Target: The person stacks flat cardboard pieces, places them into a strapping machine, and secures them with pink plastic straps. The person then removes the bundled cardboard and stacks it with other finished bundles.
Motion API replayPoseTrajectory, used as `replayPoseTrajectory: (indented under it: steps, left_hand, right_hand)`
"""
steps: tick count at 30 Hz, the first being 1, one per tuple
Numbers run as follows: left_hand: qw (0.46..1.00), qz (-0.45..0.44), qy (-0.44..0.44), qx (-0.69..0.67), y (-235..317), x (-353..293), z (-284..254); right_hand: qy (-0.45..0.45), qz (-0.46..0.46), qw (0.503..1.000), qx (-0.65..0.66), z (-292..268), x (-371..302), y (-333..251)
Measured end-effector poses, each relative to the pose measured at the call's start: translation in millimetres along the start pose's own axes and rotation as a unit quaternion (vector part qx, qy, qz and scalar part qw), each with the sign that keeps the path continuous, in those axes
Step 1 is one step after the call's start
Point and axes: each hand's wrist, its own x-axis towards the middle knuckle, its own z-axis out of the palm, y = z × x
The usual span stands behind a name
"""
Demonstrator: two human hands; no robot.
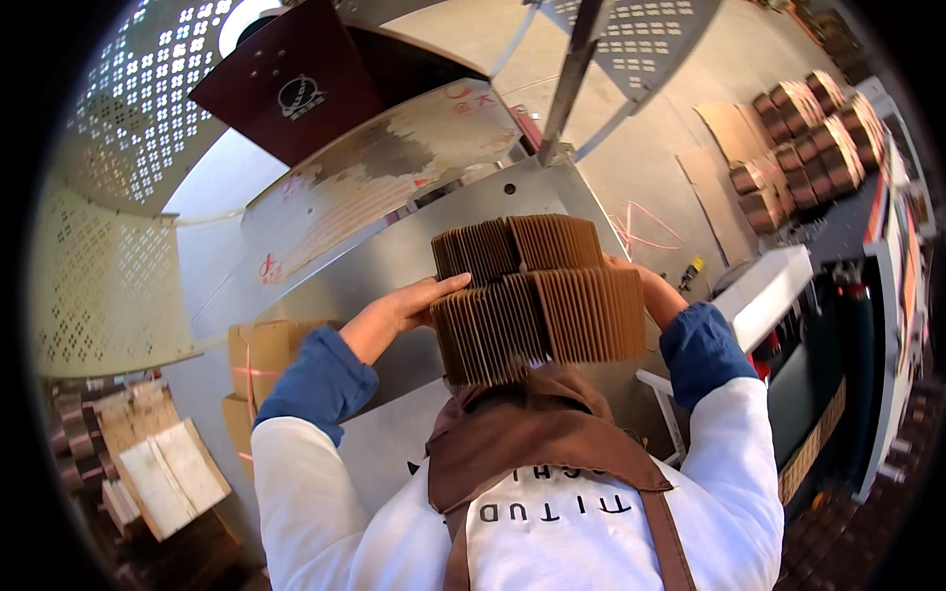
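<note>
A block of brown cardboard pieces, standing on edge in several tight bundles, is held in front of my chest. My left hand grips its left side, with the thumb laid along the gap between the far and near rows. On the opposite side, my right hand clasps the block; most of its fingers are hidden behind the cardboard. Beneath and beyond the block is a metal worktable. Whether the block rests on the table or is lifted cannot be told.
A dark red machine cover and a stained sloping panel stand beyond the table. A metal post rises at its far right corner. Tied brown bundles lie on the floor at right. Cardboard boxes stand at left.
</note>
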Motion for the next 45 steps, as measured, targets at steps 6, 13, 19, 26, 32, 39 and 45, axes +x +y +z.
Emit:
replayPoseTrajectory:
  steps: [6,13,19,26,32,39,45]
  left_hand:
    - [0.994,-0.054,0.094,-0.025,-8,68,-35]
    - [0.991,-0.093,0.097,-0.007,-7,80,-37]
    - [0.992,-0.090,0.089,0.003,-7,92,-33]
    - [0.967,0.183,0.169,0.049,-8,86,-38]
    - [0.879,0.309,0.336,0.140,8,81,-20]
    - [0.804,0.326,0.448,0.216,6,191,9]
    - [0.778,0.298,0.513,0.209,-8,206,20]
  right_hand:
    - [-0.064,0.236,0.968,0.052,-4,119,42]
    - [-0.083,0.236,0.964,0.092,-20,127,49]
    - [-0.008,0.266,0.964,0.004,-13,133,45]
    - [0.066,0.113,0.980,-0.151,-26,132,-6]
    - [0.191,-0.062,0.979,-0.045,-48,143,-27]
    - [0.164,-0.051,0.985,0.033,-76,172,70]
    - [0.154,-0.052,0.972,0.168,-58,152,95]
